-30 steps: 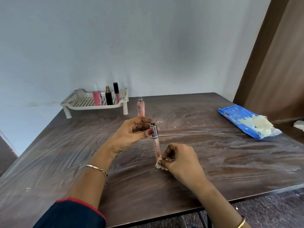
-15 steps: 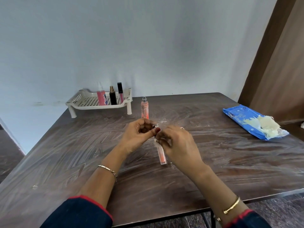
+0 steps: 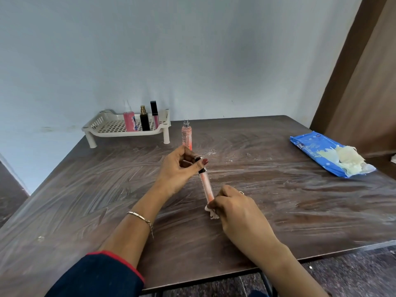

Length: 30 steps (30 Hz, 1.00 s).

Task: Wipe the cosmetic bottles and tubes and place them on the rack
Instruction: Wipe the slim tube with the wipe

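Note:
A slim peach lip-gloss tube (image 3: pixel 206 185) with a black cap is held over the table's middle. My left hand (image 3: pixel 179 170) pinches its cap end. My right hand (image 3: pixel 233 209) grips a small white wipe (image 3: pixel 211 212) wrapped round the tube's lower end. A peach spray bottle (image 3: pixel 186 135) stands upright on the table behind my left hand. The cream rack (image 3: pixel 107 127) at the back left carries a pink bottle (image 3: pixel 129 123), a black bottle (image 3: pixel 144 122) and a dark-capped pink tube (image 3: pixel 154 115).
The dark wooden table (image 3: pixel 278 200) shows wipe streaks and some white specks near the spray bottle. A blue wipes packet (image 3: pixel 321 155) with a crumpled wipe on it lies at the right edge. A brown door stands to the right.
My right hand, with the wipe, slid from the tube's cap end down to its lower end. My left hand kept its hold on the cap.

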Tool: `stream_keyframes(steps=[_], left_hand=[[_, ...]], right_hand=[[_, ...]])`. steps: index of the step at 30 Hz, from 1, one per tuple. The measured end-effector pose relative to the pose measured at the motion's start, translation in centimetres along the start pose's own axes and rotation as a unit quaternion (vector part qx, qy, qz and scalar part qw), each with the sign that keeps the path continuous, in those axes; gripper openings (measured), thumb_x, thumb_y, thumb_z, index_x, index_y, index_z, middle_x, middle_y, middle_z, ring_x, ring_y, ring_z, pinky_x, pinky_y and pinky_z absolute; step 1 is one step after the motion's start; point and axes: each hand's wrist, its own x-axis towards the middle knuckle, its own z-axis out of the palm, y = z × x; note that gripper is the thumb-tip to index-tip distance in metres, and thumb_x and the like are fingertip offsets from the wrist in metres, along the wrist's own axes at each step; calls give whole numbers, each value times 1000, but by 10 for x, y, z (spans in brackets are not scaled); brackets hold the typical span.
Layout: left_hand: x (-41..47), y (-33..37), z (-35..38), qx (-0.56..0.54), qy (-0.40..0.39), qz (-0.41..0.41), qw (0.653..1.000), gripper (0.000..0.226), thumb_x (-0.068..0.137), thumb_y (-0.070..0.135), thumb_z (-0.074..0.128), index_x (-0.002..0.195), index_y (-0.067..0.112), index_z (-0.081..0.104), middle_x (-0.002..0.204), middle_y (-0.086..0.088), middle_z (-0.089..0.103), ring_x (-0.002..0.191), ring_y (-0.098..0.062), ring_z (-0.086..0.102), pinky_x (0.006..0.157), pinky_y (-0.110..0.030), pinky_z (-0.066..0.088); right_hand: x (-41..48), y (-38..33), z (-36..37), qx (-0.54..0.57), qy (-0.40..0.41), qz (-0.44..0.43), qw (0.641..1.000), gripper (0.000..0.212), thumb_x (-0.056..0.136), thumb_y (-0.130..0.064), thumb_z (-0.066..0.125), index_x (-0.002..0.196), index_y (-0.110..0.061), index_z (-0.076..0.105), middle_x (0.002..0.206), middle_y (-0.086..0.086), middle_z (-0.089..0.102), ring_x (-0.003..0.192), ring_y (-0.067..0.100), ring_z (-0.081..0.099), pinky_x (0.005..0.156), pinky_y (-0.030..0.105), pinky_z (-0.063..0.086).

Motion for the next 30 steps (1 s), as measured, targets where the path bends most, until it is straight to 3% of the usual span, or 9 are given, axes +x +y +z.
stream_keyframes(steps=[3, 6, 9, 12, 16, 21, 24, 27, 30], left_hand=[[0, 1, 0, -25, 14, -8, 1000, 40, 70, 18, 79, 96, -4, 57, 79, -4, 68, 63, -3, 66, 60, -15, 51], [-1, 1, -1, -30, 12, -18, 999, 58, 56, 35, 81, 96, 0, 58, 80, -6, 70, 72, -14, 68, 68, -25, 56], [-1, 0, 0, -24, 16, -10, 1000, 60, 49, 44, 82, 91, 7, 58, 81, -11, 70, 74, -21, 66, 73, -33, 56], [1, -3, 1, -23, 21, 6, 999, 52, 50, 44, 81, 88, 15, 60, 73, -12, 65, 70, -21, 61, 73, -37, 54], [2, -3, 3, -28, 13, 1, 1000, 45, 56, 36, 79, 90, 10, 65, 71, -3, 68, 64, -10, 67, 63, -22, 54], [2, -6, 2, 3, 5, 5, 1000, 46, 66, 44, 72, 94, 8, 68, 80, -7, 72, 68, -11, 65, 67, -23, 55], [1, -7, 1, 43, -10, 7, 999, 29, 85, 40, 60, 95, 14, 69, 84, -2, 72, 68, -7, 66, 67, -17, 51], [1, -6, 0, 68, -41, -2, 997, 22, 97, 26, 50, 107, 17, 67, 92, 3, 73, 80, -5, 69, 80, -19, 50], [-2, -2, 1, -12, -77, -35, 996, 21, 98, 19, 48, 114, 17, 62, 99, 3, 74, 102, -8, 67, 96, -26, 44]], right_hand=[[0, -2, -7, 22, -9, 3, 1000, 17, 88, -9, 63, 100, -17, 72, 91, -8, 52, 78, 16, 58, 66, 28, 49], [8, -8, -19, 64, 82, 1, 995, 11, 84, -10, 69, 93, -16, 73, 84, -13, 51, 69, 4, 54, 59, 14, 44], [24, -13, -21, 78, 143, -16, 987, 18, 84, -6, 68, 98, -15, 73, 94, -7, 60, 78, 8, 59, 66, 19, 50], [36, -13, -15, 43, 138, -48, 988, 19, 83, -2, 67, 100, -10, 73, 99, -1, 61, 80, 16, 62, 66, 25, 54], [31, -6, -1, -7, 95, -44, 994, 27, 83, 1, 67, 108, -10, 69, 105, 2, 59, 72, 23, 61, 56, 37, 54], [16, 3, 2, -12, 76, -31, 997, 35, 76, 5, 71, 106, -13, 71, 96, 1, 59, 65, 21, 61, 50, 36, 52], [6, 5, -2, -12, 59, -18, 998, 33, 78, 2, 71, 106, -15, 72, 95, 0, 59, 65, 21, 62, 51, 36, 53], [1, 8, -2, -15, 44, -7, 999, 32, 79, 2, 69, 104, -17, 73, 96, -3, 59, 68, 20, 64, 54, 35, 54], [-2, 10, -7, 2, 7, -1, 1000, 29, 83, 1, 62, 102, -19, 72, 97, -6, 57, 75, 19, 62, 63, 33, 52]])
